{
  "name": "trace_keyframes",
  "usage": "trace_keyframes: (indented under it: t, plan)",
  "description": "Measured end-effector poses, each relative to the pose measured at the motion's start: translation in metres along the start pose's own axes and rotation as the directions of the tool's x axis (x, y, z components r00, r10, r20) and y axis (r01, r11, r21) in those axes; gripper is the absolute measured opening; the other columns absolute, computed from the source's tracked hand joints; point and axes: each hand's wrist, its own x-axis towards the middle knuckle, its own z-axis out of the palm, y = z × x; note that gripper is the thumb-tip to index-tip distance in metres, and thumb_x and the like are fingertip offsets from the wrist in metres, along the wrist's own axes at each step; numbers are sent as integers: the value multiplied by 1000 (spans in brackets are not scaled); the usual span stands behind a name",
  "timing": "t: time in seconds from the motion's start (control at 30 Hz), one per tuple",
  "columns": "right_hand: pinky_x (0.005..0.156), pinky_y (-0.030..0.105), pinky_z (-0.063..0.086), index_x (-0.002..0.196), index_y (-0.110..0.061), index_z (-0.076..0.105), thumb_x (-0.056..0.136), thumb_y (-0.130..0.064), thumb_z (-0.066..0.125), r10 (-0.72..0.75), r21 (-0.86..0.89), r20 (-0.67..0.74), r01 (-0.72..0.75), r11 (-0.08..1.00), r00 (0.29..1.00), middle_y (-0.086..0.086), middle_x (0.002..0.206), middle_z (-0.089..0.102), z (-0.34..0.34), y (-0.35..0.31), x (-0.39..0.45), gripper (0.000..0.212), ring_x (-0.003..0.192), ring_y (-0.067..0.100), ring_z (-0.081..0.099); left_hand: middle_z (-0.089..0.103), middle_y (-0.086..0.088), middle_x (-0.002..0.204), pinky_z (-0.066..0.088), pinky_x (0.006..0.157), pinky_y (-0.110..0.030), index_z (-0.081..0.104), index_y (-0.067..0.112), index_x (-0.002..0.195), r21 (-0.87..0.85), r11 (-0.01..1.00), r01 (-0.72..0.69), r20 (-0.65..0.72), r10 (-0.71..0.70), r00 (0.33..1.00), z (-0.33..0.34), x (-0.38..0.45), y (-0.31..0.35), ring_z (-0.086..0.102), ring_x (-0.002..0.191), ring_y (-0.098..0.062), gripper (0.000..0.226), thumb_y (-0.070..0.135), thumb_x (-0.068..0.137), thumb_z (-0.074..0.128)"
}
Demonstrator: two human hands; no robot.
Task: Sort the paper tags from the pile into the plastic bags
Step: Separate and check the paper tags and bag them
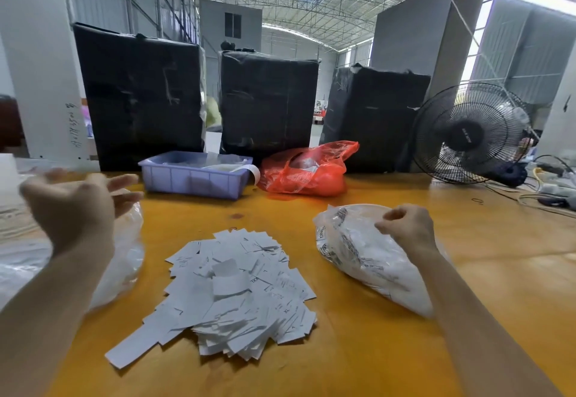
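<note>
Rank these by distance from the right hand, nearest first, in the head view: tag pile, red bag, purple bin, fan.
From the right hand, which pinches the clear bag:
1. Tag pile, to its left at table centre.
2. Red bag, beyond it, slightly left.
3. Fan and purple bin: too close to call; fan far right, bin far left.

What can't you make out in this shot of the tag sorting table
Head view only:
- Left hand: motion-blurred, so its grip is unclear.
- Clear bag on the left: partly behind that arm; contents unreadable.
- Paper tags: most print too small to read.
- Purple bin: its wall hides most of the contents.
- Orange bag: contents unclear through the plastic.
</note>
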Motion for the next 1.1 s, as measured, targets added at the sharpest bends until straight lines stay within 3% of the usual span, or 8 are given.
trace_keyframes:
  t: [0.1, 0.17, 0.33, 0.47, 0.63, 0.77, 0.97, 1.1]
  plan:
    - [60, 27, 54, 99, -3, 59, 67, 6, 77, 5, 484, 195, -100, 869, 981, 14, 83, 68, 0, -32, -16, 38, 69, 22, 66, 70, -7, 86, 51, 43, -16, 47, 10, 116, 71, 993, -90, 116, 82, 990, 22, -32, -5, 67, 51, -8, 20, 8, 96, 45]
    - [57, 22, 55, 101, -8, 57, 60, 2, 77, -77, 655, 383, -212, 725, 921, 7, 74, 71, 3, -56, -31, 46, 65, 17, 69, 72, -8, 80, 53, 46, -19, 52, 7, 114, 128, 991, -24, 294, -15, 956, 37, -54, -13, 69, 56, -12, 21, 14, 95, 54]
    - [58, 20, 54, 102, -6, 60, 65, 2, 77, -267, 543, 651, -189, 818, 711, 6, 67, 71, 43, -85, -78, 42, 62, 16, 69, 75, -1, 92, 54, 65, -23, 62, 15, 102, 263, 954, 145, 623, -283, 729, 53, -84, -37, 71, 85, -16, 55, 58, 67, 60]
    - [55, 22, 51, 103, 1, 59, 70, 10, 74, -269, 499, 680, -162, 851, 682, 10, 67, 64, 73, -81, -101, 36, 56, 15, 62, 74, -2, 96, 51, 70, -23, 72, 16, 98, 312, 933, 179, 685, -351, 639, 48, -90, -51, 68, 94, -17, 55, 53, 57, 71]
    - [64, 28, 57, 98, -4, 60, 76, 3, 73, -284, 500, 594, -69, 863, 753, 11, 72, 68, 90, -73, -106, 27, 63, 19, 67, 73, -5, 72, 48, 58, -18, 73, 7, 78, 184, 952, 244, 405, -300, 864, 44, -82, -67, 65, 70, -17, 13, 17, 71, 77]
    - [80, 34, 55, 103, -7, 65, 85, -7, 65, -425, 173, 420, 389, 905, 802, 11, 89, 72, 103, -64, -106, 17, 79, 21, 68, 71, -1, 71, 46, 62, -22, 67, 9, 75, 89, 979, 185, 183, -198, 963, 35, -63, -69, 65, 67, -15, 10, 14, 75, 77]
    - [104, 27, 36, 130, -19, 55, 81, -35, 71, -537, 44, 701, 723, 690, 470, 0, 131, 58, 131, -56, -129, 54, 122, 15, 47, 72, -3, 73, 46, 60, -19, 63, 9, 76, 57, 990, 127, 94, -132, 987, 29, -56, -76, 67, 64, -13, 15, 17, 77, 77]
    - [91, 33, 40, 106, -10, 66, 92, -32, 55, -631, -65, 693, 902, 427, 349, 8, 110, 67, 131, -56, -129, 28, 105, 25, 55, 72, -1, 69, 47, 60, -23, 60, 10, 76, 35, 991, 130, 118, -133, 984, 29, -57, -77, 69, 62, -14, 15, 13, 80, 73]
